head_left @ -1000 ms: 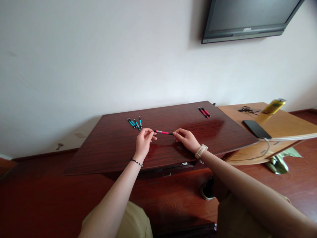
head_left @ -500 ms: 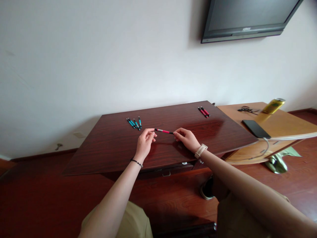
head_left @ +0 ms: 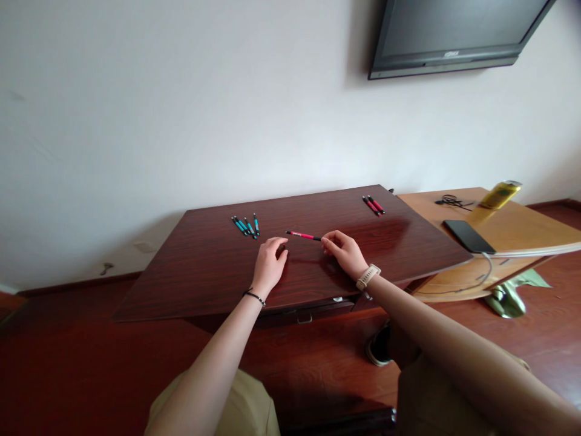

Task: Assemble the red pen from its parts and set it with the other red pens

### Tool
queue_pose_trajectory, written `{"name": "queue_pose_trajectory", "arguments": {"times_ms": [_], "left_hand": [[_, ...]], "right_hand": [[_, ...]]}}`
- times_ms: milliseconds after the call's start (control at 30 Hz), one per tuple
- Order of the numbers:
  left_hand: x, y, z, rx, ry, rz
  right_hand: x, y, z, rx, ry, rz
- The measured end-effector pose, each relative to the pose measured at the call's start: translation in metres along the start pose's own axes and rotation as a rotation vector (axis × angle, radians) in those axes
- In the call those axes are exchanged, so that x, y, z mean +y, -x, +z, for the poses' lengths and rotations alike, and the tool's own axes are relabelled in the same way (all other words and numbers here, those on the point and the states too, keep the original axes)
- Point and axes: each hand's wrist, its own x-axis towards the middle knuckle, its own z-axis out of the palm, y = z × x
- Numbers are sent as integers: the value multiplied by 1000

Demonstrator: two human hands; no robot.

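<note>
A pink and black pen [head_left: 303,235] is pinched at its right end by my right hand [head_left: 345,251], which wears a pale watch band at the wrist. The pen's other end points left, free, a little above the dark tabletop. My left hand [head_left: 269,260] is just left of the pen's free end, its thumb and fingers apart with nothing between them. Beyond the left hand, several blue and black pens [head_left: 246,226] lie fanned out on the table. Two red and black pens [head_left: 373,205] lie side by side near the far right corner.
The dark wooden table [head_left: 204,272] stands against a white wall under a wall-mounted television [head_left: 454,36]. To the right, a lower light-wood cabinet [head_left: 535,227] bears a phone [head_left: 468,235] on a white cable, a black cord [head_left: 451,200] and a yellow can [head_left: 500,194].
My left hand has let go of the pen's left end and drawn slightly down, its fingers parting. The pen now tilts with its left end raised, held by the right hand only.
</note>
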Motion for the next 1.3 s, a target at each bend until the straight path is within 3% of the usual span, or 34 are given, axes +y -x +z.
{"name": "queue_pose_trajectory", "arguments": {"times_ms": [233, 833, 1100, 1300], "left_hand": [[5, 0, 2, -77, -127, -27], [6, 1, 2, -5, -109, -212], [5, 2, 2, -24, -201, -132], [0, 4, 6, 62, -242, -72]], "right_hand": [[-2, 1, 0, -10, -1, 1], [0, 1, -1, -32, 21, 7], [-3, 2, -1, -34, 44, 9], [-2, 1, -1, -28, 61, -6]]}}
